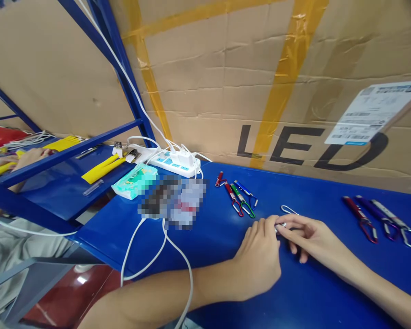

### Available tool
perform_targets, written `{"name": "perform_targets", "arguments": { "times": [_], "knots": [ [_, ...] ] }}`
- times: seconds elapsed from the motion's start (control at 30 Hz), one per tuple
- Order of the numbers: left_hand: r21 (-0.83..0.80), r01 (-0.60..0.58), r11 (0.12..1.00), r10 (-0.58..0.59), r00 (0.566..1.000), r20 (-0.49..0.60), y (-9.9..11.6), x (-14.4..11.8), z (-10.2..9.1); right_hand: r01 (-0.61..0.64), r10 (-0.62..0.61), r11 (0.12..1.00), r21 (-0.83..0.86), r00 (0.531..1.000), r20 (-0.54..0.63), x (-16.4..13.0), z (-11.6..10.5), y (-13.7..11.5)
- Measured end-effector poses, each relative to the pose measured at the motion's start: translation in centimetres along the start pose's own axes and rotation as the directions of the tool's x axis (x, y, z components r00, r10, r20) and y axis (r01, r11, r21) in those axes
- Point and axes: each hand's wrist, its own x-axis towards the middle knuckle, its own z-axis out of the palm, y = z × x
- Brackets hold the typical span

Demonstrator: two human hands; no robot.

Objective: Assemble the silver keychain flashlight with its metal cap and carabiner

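Both forearms are bare from the lower edge of the view up to the wrists: no sleeve, cuff, watch, strap or glove covers them. The left hand [258, 256] is bare, broad across the back, its knuckles and fingers plain, with no ring to be seen. The right hand [308, 237] is bare too, with slim fingers and short, unpainted nails. Nothing is worn at either wrist.

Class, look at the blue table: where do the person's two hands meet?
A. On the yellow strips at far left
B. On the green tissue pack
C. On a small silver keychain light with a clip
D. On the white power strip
C: the left hand and right hand both pinch the small silver keychain light, whose clip pokes out above the fingers.
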Motion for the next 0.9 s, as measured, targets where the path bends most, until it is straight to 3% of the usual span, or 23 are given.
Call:
{"name": "perform_targets", "arguments": {
  "times": [0.2,0.27,0.43,0.53,0.73,0.9],
  "knots": [
    [-0.135,-0.031,0.99,0.033,0.999,0.011,0.6,-0.6,0.1,-0.033,0.033,0.999,0.006,0.997,-0.071,-1.4,0.2,0.4],
    [-0.104,-0.032,0.994,0.035,0.999,0.026,1.0,-0.8,-0.1,-0.042,0.044,0.999,0.021,0.995,-0.085,-2.0,0.2,0.6],
    [0.082,-0.167,0.982,0.168,0.986,-0.007,1.5,-2.0,-1.3,-0.049,0.057,0.996,0.071,0.992,-0.113,-3.0,1.0,0.2],
    [0.131,-0.155,0.979,0.158,0.987,-0.009,1.4,-3.0,-1.9,-0.022,0.036,0.994,0.103,0.99,-0.138,-3.2,2.3,-0.7],
    [-0.034,-0.054,0.998,0.052,0.997,-0.058,0.1,-4.4,-2.8,0.051,-0.055,0.997,0.062,0.996,0.07,-3.2,4.5,-1.7],
    [-0.238,-0.043,0.97,0.014,0.992,-0.124,-0.8,-5.1,-3.6,0.018,-0.031,0.994,0.109,0.992,0.123,-2.5,5.2,-1.7]
  ]
}}
